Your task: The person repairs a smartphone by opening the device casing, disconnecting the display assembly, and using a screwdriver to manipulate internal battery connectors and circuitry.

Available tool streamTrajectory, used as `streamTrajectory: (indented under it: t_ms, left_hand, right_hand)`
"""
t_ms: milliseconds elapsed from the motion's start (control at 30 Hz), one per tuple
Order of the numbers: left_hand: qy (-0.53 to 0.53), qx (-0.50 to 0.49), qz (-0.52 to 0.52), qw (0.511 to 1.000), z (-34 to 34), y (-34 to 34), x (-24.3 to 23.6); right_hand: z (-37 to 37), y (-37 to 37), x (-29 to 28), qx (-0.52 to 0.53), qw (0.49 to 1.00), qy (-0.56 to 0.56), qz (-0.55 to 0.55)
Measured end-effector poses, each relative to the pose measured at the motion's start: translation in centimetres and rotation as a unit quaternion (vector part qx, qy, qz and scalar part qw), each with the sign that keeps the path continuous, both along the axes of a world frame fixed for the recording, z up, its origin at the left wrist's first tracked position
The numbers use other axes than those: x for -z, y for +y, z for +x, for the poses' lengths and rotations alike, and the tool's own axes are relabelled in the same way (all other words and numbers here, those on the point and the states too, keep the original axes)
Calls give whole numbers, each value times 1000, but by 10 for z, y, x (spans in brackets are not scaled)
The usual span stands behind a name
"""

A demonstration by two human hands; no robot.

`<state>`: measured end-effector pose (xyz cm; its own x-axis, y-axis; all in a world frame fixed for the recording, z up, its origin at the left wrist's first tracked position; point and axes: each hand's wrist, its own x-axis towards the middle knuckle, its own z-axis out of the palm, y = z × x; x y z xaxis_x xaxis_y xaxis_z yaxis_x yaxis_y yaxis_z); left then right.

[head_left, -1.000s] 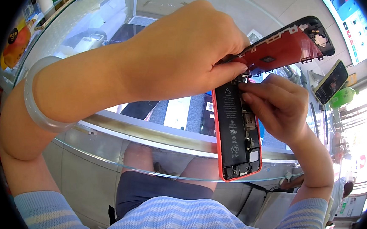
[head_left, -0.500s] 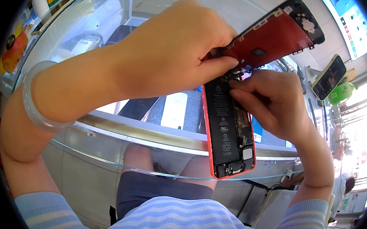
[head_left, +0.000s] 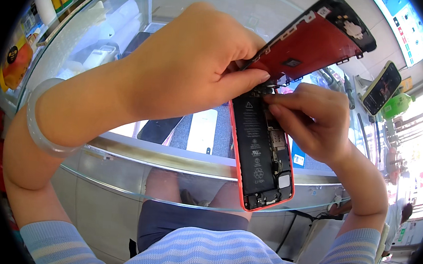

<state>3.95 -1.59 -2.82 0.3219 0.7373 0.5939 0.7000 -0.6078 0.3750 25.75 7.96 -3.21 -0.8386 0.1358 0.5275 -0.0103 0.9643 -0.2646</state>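
An opened phone with a red-orange frame point(head_left: 254, 149) shows a long black battery and small internal parts. Its screen assembly point(head_left: 308, 40), dark red on the back with a black border, is raised at an angle from the top end. My left hand point(head_left: 207, 58) grips the screen assembly near the hinged end, thumb along its lower edge, the other fingers mostly hidden behind. My right hand point(head_left: 315, 119) is pinched at the connectors near the top of the phone body. Whatever is between those fingertips is too small to make out.
Beneath lies a glass display counter point(head_left: 117, 150) holding phones, including a white one point(head_left: 200, 131). A propped phone point(head_left: 381, 87) and green bottle point(head_left: 394, 106) stand right, near a bright screen point(head_left: 402, 30). Packages point(head_left: 17, 62) sit far left. A person point(head_left: 401, 219) appears far right.
Since one second ago both hands and the phone have shifted slightly leftward, and the raised screen assembly has lifted upward. The right fingertips stay at the phone's top end.
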Motion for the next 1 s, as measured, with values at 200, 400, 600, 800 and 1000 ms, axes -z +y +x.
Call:
streamTrajectory:
  t_ms: [200, 400, 600, 800, 1000]
  left_hand:
    - [28, 2, 15, 1000, -2, 3, 1]
    - [28, -6, 10, 1000, 0, 3, 1]
    - [6, -15, -25, 1000, 1, 4, 0]
    - [-9, -28, -53, 998, 1, 2, -2]
    - [-11, -14, -11, 1000, 2, 0, -3]
  right_hand:
    - [2, -5, -2, 26, 999, -11, 19]
    - [1, -12, -13, 1, 997, -62, 40]
    - [-3, -4, -21, -33, 995, -92, -9]
    - [4, -1, 0, -11, 999, 1, -39]
    - [6, 1, -2, -11, 1000, 6, -17]
